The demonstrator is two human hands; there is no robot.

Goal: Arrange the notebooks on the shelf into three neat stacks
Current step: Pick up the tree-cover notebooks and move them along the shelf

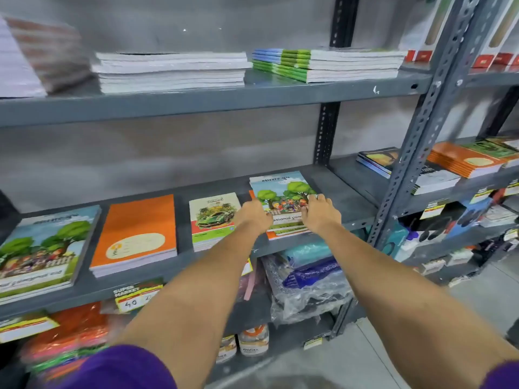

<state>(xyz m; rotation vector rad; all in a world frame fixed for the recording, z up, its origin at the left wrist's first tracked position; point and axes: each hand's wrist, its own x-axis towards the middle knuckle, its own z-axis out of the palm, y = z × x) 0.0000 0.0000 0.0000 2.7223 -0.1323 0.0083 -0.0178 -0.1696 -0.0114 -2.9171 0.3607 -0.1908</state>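
On the middle grey shelf (331, 189) lie several notebook piles. At the far left is a stack with a tree-and-children cover (42, 248), then an orange stack (137, 234), then a stack with a green car cover (213, 217). At the right, a tree-cover notebook (283, 197) tops a small pile with an orange notebook under it. My left hand (252, 217) grips that top notebook's left edge and my right hand (320, 213) grips its right edge.
The upper shelf holds white and green-spined notebook stacks (323, 64). A perforated upright (421, 130) stands just right of my hands, with more book stacks (463, 161) beyond it. Plastic-wrapped goods (306, 284) and price tags (137, 296) sit on and below the shelf front.
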